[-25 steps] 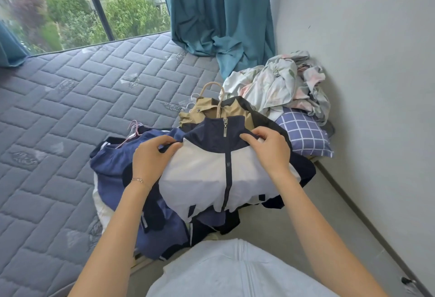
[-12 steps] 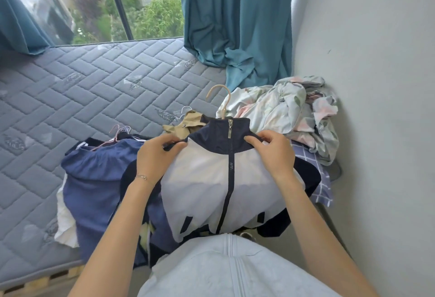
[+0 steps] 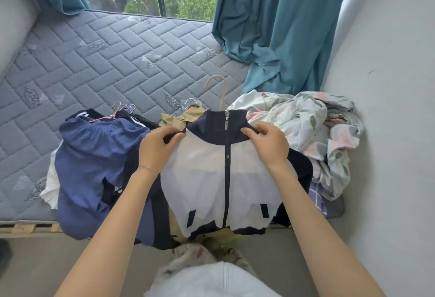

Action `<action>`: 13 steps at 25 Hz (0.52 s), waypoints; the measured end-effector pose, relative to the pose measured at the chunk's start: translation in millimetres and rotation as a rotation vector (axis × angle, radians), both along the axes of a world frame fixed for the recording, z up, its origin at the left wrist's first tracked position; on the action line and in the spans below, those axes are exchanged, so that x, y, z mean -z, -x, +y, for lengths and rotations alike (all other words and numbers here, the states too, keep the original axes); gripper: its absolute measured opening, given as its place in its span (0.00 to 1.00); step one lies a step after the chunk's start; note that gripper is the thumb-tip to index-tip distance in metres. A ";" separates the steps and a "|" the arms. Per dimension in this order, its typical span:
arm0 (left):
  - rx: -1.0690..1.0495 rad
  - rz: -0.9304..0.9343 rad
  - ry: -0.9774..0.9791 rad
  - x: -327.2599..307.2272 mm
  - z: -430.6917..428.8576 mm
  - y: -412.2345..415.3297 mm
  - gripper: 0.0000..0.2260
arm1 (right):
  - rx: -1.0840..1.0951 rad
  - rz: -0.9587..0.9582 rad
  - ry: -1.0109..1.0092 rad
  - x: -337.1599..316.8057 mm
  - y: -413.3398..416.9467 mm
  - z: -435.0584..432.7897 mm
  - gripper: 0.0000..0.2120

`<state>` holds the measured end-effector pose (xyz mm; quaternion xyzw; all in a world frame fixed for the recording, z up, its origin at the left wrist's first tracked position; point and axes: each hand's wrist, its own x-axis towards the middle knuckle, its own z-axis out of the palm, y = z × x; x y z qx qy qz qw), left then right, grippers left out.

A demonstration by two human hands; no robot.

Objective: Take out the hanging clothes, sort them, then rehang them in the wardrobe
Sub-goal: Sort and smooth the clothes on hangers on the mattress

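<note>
Bed (image 3: 94, 56): one, carrying the clothes heap (image 3: 94, 160).
Jacket (image 3: 211, 174): one, white-and-navy, held over the heap at the bed's near edge; best lifted level.
Hands: two; left hand (image 3: 156, 150) and right hand (image 3: 268, 146), fingers clamped on its shoulders.
Hanger (image 3: 223, 98): one tan hook rising from the jacket; keep it seated.

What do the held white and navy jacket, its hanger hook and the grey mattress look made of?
White and navy zip-up jacket: thin matte fabric, probably synthetic; the white panel looks slightly see-through. Its silver zip pull glints like metal. Tan curved hanger hook: matte, wood or coated plastic, cannot tell. Grey quilted mattress: padded stitched textile, matte.
</note>
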<state>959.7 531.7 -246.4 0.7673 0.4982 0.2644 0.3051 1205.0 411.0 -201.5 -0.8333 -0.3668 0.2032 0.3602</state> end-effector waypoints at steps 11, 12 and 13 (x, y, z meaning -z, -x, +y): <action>-0.037 0.137 0.020 220.8 149.9 -49.7 0.07 | -0.115 0.060 0.172 223.5 -43.9 169.1 0.11; -0.050 0.154 0.012 243.0 158.6 -52.0 0.08 | -0.118 0.035 0.176 243.9 -45.1 179.3 0.11; -0.068 0.171 0.010 265.6 167.1 -53.9 0.10 | -0.121 0.007 0.180 265.6 -45.7 189.4 0.12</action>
